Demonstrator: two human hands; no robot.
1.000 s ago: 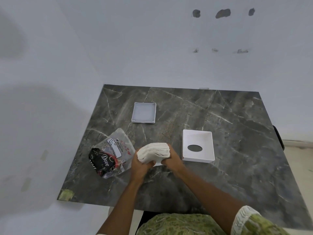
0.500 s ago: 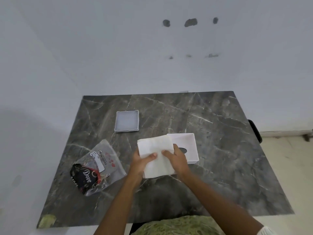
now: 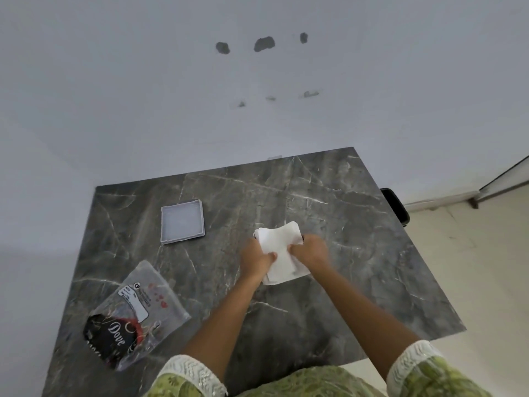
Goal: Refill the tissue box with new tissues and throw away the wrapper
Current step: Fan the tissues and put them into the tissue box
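Hands: left hand (image 3: 256,257) and right hand (image 3: 310,252) pinch the tissue stack (image 3: 282,253).
Risk: loose sheets may slide apart if the pinch is uneven.

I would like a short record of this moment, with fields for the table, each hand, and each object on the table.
table: dark grey marble top, against a white wall
left hand: grips the left side of the tissue stack
right hand: grips the right side of the same stack
tissue stack: white, held by both hands; the box part under it is hidden
tray-like box part: light grey, square, lies flat at far left, untouched
wrapper: clear plastic, with a dark "Dove" packet at its near end, lies at near left, untouched
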